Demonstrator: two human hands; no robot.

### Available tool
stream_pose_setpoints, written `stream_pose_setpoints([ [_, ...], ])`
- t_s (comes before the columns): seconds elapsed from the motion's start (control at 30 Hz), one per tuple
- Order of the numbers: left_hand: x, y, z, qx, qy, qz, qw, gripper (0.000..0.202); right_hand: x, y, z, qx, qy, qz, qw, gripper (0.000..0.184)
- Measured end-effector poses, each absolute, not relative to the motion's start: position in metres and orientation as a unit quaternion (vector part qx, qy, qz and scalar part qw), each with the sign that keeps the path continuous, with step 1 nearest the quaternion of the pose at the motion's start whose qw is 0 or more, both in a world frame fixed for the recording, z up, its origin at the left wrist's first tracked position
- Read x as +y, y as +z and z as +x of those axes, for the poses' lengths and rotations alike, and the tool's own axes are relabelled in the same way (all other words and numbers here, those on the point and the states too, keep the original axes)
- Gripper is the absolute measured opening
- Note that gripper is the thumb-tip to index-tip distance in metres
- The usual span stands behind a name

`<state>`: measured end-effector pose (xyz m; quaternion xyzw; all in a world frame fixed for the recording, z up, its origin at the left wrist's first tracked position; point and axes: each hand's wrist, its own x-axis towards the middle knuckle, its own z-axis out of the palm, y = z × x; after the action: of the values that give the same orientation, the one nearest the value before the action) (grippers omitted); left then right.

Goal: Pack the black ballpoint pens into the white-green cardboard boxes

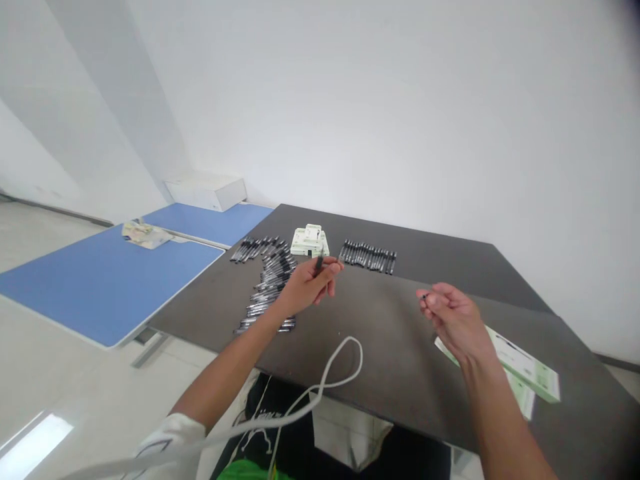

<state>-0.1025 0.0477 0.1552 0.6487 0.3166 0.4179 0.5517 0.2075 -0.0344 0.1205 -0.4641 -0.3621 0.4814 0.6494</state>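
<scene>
Head view: the left hand (313,283) pinches a black pen (319,264) over the dark table (390,333). The right hand (450,313) (well apart) nips a tiny dark piece (425,297).

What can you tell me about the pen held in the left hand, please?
The pen is slim and dark, seemingly plastic, pinched between the thumb and fingertips of the left hand above the dark table. It points nearly upright, its lower part hidden by the fingers. The right hand, pinching a small dark piece, is apart from it.
</scene>
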Motion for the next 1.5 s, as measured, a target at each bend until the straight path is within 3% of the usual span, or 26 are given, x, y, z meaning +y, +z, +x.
stream_pose_setpoints([
  [0.2,0.064,0.167,-0.132,0.322,0.412,0.648,0.554,0.044,-0.003,0.119,0.162,-0.38,0.514,-0.451,0.623,0.051],
  [0.5,0.049,0.149,-0.129,0.333,0.375,0.656,0.564,0.044,0.008,0.125,0.113,-0.442,0.455,-0.411,0.655,0.038],
  [0.83,-0.013,0.156,-0.121,0.311,0.333,0.52,0.723,0.034,-0.049,0.166,0.085,-0.495,0.406,-0.37,0.673,0.026],
  [1.1,-0.037,0.163,-0.136,0.276,0.287,0.517,0.758,0.034,-0.081,0.185,0.076,-0.561,0.386,-0.371,0.631,0.026],
  [1.3,-0.059,0.176,-0.149,0.28,0.201,0.544,0.765,0.033,-0.092,0.207,0.068,-0.543,0.364,-0.387,0.65,0.025],
  [1.5,-0.081,0.193,-0.155,0.273,0.093,0.567,0.772,0.028,-0.107,0.222,0.065,-0.6,0.345,-0.388,0.609,0.021],
])
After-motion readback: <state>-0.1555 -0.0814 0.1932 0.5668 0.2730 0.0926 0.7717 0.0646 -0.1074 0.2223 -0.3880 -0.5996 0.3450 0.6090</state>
